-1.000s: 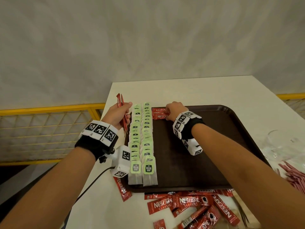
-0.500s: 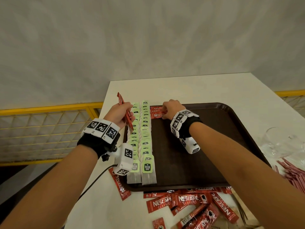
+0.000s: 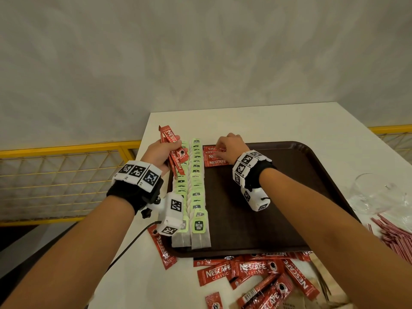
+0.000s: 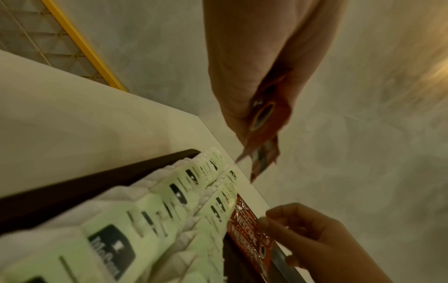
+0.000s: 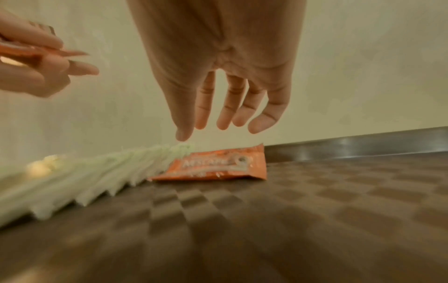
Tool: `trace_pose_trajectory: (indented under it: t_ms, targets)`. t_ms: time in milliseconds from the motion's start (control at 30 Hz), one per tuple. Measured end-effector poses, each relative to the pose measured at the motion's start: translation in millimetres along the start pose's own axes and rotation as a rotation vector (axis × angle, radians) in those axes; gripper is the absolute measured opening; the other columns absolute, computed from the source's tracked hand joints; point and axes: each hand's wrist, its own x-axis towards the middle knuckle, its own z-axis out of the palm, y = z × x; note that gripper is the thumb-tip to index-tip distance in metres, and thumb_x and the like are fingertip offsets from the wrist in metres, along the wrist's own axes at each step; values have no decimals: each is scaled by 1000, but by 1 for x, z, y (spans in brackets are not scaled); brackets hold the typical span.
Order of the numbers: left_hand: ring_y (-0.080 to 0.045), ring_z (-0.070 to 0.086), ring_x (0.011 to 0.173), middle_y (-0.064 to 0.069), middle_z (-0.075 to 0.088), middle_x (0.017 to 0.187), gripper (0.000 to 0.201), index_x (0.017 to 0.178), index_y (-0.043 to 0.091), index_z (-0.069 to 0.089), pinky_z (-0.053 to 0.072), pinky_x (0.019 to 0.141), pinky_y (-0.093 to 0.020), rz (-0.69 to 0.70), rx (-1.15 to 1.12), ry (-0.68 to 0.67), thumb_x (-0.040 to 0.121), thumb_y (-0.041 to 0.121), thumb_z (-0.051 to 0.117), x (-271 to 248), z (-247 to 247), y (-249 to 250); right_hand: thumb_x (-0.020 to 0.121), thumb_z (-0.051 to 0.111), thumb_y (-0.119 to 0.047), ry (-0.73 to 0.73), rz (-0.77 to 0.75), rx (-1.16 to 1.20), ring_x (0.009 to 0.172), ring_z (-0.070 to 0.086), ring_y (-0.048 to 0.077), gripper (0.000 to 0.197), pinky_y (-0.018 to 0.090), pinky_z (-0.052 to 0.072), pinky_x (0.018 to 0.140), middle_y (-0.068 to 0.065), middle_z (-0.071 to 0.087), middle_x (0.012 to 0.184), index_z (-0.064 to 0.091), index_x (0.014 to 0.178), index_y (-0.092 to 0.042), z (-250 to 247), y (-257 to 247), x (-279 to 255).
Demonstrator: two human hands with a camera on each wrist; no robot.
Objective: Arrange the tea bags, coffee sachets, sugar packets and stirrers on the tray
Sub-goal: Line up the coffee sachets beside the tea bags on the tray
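White surface (image 3: 256, 121) carries my brown tray (image 3: 289, 197), tea bags (image 3: 197, 186) rowed along it. My left hand (image 3: 159, 153) grips spare coffee sachets (image 3: 175, 152); my right hand (image 3: 230, 147) hovers over the laid sachets (image 3: 214, 158), fingers loose.

White bench (image 3: 278, 121): brown tray (image 3: 312, 197) on it, loose sachets (image 3: 245, 269) at near edge, red stirrers (image 3: 396, 237) right, probably clear glassware (image 3: 376, 195).

**Both arms reach forward, one hand full, one loose**

The left hand (image 3: 161, 152) is raised over the left edge of the tray, fingers curled round a bunch of coffee sachets (image 3: 175, 152), forearm stretched forward. The right hand (image 3: 230, 146) hangs palm down at the tray's far edge, fingers (image 5: 263, 122) loosely extended and pointing downward, holding nothing. Both wrists wear black bands with marker blocks.
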Motion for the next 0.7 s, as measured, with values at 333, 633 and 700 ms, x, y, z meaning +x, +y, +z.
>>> trace_pose_trajectory:
  t_ms: [333,633,700]
  targets:
    - [-7,50,47,-2,57,70,10,82,15,58,41,40,-18,56,118,-35,85,16,67,-8,16,2,84,68,-17,-217,-100,837,74,64,10,17,19,52,61,2,66,83,61,98,-11,-25,-54,-18]
    - [-10,44,47,0,52,58,21,72,19,53,38,42,-21,101,177,45,83,15,70,-11,19,7,83,68,-10,-206,-49,935,68,63,11,9,22,54,59,4,64,78,60,84,-13,-31,-54,-21]
    - [-9,45,48,0,54,63,15,76,19,58,39,42,-20,115,183,28,82,17,71,-13,21,8,84,67,-9,-181,-43,979,69,62,13,9,21,53,56,5,62,79,59,83,-12,-34,-55,-21]
